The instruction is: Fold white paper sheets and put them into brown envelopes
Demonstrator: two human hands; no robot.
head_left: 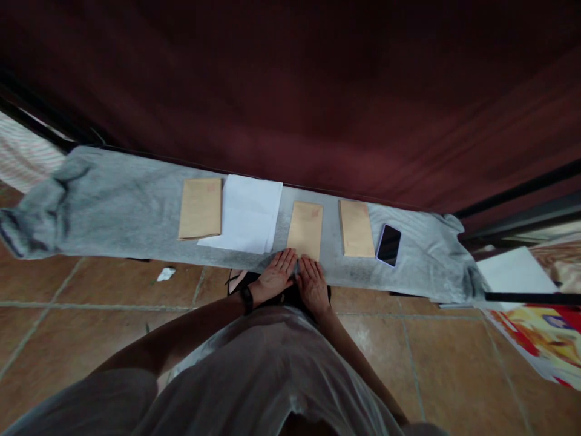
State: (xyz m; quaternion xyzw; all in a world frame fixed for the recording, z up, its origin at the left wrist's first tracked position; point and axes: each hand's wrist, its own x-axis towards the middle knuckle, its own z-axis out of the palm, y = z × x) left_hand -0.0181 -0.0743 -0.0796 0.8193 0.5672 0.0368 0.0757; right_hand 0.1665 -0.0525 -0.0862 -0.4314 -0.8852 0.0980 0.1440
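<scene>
A brown envelope (306, 227) lies on the grey cloth in front of me. My left hand (278, 274), with a dark band on its wrist, rests flat at the envelope's lower left edge, fingers stretched out. Beside it, my right hand (312, 283) lies flat with its fingertips on the envelope's lower edge. Neither hand grips anything. White paper sheets (252, 212) lie left of this envelope, next to a wider brown envelope stack (200, 209). To the right is another brown envelope stack (357, 229).
A phone (389, 245) lies right of the envelopes on the grey cloth (122, 206). A dark red curtain (290, 103) hangs behind. White paper (515, 272) and a colourful package (544, 339) are at the far right. A crumpled tissue (166, 274) is on the tiled floor.
</scene>
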